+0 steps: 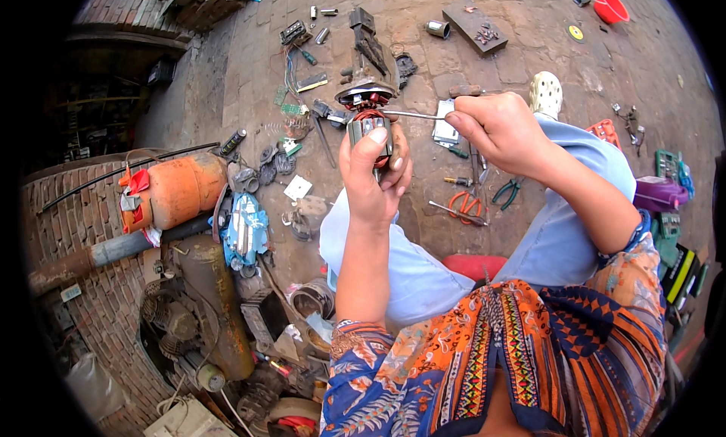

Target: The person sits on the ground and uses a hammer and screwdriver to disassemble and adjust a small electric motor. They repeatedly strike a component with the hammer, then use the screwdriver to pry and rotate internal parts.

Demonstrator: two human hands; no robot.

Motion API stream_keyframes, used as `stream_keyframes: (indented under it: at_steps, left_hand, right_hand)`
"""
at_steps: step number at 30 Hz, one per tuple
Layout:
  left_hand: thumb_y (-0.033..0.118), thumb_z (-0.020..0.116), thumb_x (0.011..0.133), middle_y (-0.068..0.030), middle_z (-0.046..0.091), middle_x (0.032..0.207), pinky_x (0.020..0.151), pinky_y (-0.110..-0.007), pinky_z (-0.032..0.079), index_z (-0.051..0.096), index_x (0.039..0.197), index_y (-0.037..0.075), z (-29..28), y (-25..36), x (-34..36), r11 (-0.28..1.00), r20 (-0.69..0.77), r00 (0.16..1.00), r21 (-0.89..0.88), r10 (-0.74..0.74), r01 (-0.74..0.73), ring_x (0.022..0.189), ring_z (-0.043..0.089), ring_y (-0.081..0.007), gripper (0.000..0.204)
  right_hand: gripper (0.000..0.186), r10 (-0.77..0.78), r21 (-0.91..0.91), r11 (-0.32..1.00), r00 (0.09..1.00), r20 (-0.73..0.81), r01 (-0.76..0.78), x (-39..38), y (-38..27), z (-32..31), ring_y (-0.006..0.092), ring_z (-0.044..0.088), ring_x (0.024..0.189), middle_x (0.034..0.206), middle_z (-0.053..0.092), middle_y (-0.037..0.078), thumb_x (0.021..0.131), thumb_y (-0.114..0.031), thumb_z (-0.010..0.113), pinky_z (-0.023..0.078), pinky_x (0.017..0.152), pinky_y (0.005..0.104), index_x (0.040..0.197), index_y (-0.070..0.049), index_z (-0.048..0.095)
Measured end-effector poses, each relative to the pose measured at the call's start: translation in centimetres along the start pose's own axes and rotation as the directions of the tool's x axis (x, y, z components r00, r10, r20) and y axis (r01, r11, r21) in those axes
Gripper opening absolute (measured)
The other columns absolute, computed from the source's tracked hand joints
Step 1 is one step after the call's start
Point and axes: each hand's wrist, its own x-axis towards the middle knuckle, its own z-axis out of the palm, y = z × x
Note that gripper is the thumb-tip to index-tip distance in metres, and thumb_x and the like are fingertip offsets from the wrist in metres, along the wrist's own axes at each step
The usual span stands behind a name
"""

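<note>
My left hand [372, 164] is closed around a motor armature [369, 122] with a grey steel core and reddish copper windings, held upright in front of me. My right hand [499, 130] grips a screwdriver [417, 115]; its handle is hidden in the fist. The thin metal shaft points left, and its tip meets the windings at the armature's upper end. Just beyond the armature stands a dark, worn metal stand [369, 51] with a round plate [366, 95] at its near end. Whether the armature touches that plate, I cannot tell.
Orange-handled pliers [465, 207] and green-handled pliers [507, 193] lie on the brick floor between my legs. A steel block [475, 30] sits far right of the stand, near a red bowl [610, 6]. An orange gas cylinder [181, 191] and a compressor [198, 308] are at left.
</note>
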Motion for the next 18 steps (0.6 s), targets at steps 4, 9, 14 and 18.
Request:
stream_keyframes:
  at_steps: [4, 9, 14, 18]
  left_hand:
    - [0.020, 0.056, 0.086, -0.0049, 0.048, 0.062, 0.032, -0.020, 0.029, 0.049, 0.104, -0.002, 0.1, 0.0, -0.1, 0.999, 0.010, 1.000, 0.043, 0.008, -0.008, 0.037, 0.028, -0.0042, 0.030]
    - [0.021, 0.054, 0.087, -0.0043, 0.047, 0.061, 0.032, -0.020, 0.029, 0.049, 0.106, -0.003, 0.2, 0.1, -0.3, 0.999, 0.027, 1.000, 0.048, 0.004, -0.005, 0.037, 0.029, -0.0042, 0.031]
    - [0.027, 0.044, 0.093, -0.0007, 0.038, 0.057, 0.029, -0.020, 0.030, 0.048, 0.108, -0.007, 0.5, -0.1, -0.4, 0.961, 0.235, 0.971, -0.253, -0.051, 0.112, 0.035, 0.025, -0.0043, 0.038]
    - [0.031, 0.043, 0.094, -0.0008, 0.036, 0.059, 0.028, -0.021, 0.033, 0.047, 0.114, -0.008, 0.9, 0.1, -0.5, 0.902, 0.332, 0.940, -0.379, -0.078, 0.208, 0.036, 0.025, -0.0049, 0.044]
  right_hand:
    - [0.037, -0.002, -0.016, 1.000, 1.000, -0.010, 0.002, 0.0, 0.1, 0.3, 0.0367, 0.056, 0.057, 0.058, 0.055, 0.016, 0.093, -0.033, 0.053, 0.043, 0.051, 0.0454, 0.070, -0.005, 0.054]
    - [0.036, -0.061, -0.077, 0.995, 0.996, -0.071, 0.056, -0.1, 0.3, 1.0, 0.0360, 0.056, 0.057, 0.059, 0.055, 0.015, 0.091, -0.033, 0.057, 0.043, 0.051, 0.0451, 0.070, -0.005, 0.051]
    - [0.035, -0.180, -0.172, 0.974, 0.966, -0.186, 0.148, -0.2, 1.1, 1.6, 0.0327, 0.055, 0.055, 0.060, 0.052, 0.011, 0.084, -0.030, 0.067, 0.043, 0.048, 0.0406, 0.070, -0.005, 0.047]
    - [0.037, -0.309, -0.278, 0.932, 0.908, -0.282, 0.231, 0.4, 1.8, 1.6, 0.0273, 0.054, 0.052, 0.060, 0.048, 0.008, 0.077, -0.032, 0.071, 0.042, 0.046, 0.0354, 0.069, -0.007, 0.046]
